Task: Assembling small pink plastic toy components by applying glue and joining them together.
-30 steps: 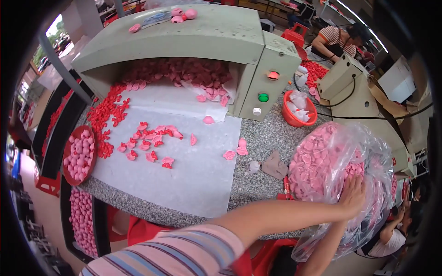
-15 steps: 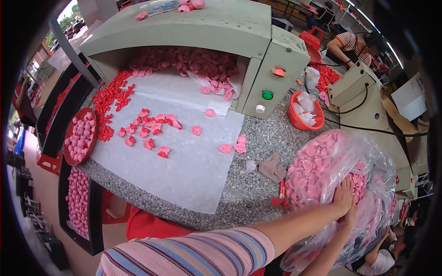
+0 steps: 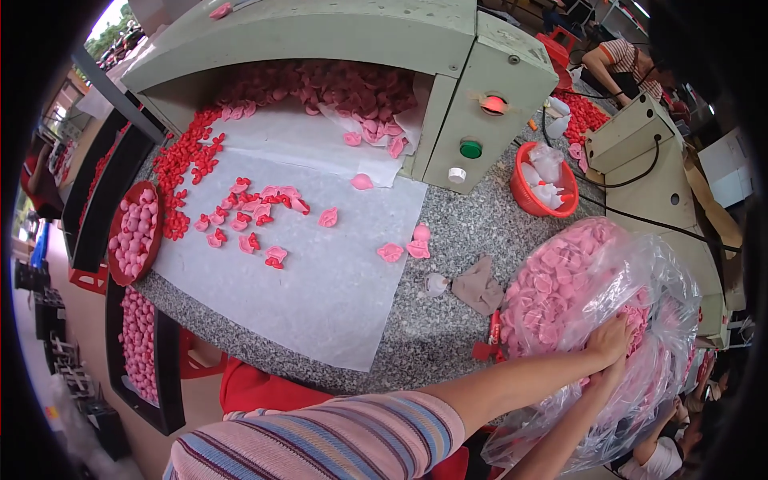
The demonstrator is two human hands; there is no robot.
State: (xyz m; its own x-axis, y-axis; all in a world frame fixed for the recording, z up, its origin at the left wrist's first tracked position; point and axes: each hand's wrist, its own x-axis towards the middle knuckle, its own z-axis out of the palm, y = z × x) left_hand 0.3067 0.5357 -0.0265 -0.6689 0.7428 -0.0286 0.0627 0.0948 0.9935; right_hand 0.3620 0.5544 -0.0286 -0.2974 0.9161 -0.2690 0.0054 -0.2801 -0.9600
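Note:
A large clear plastic bag (image 3: 668,296) full of pink moulded pieces (image 3: 552,288) stands open at the right of the bench. My left hand (image 3: 610,340) reaches into its mouth, fingers stretched out and their tips among the pieces. Just below it and pressed close lies my right hand (image 3: 613,373), its fingers mostly hidden by the left hand and the bag. Whether any piece is gripped there does not show. Across the white sheet (image 3: 280,320) several pink pieces are spread, many with small red parts (image 3: 276,262) on or beside them.
A green-grey machine (image 3: 320,32) with pink pieces piled in its opening stands behind the sheet. Red parts heap at its left (image 3: 172,172). A red bowl (image 3: 158,240) of pink balls sits at the left edge, an orange-red basket (image 3: 544,210) and a brown cloth (image 3: 478,286) at the right.
Both hands have moved slightly within the bag's mouth; the left fingers now dip further into the pieces. The whole view has shifted a little. The pieces on the sheet lie as before.

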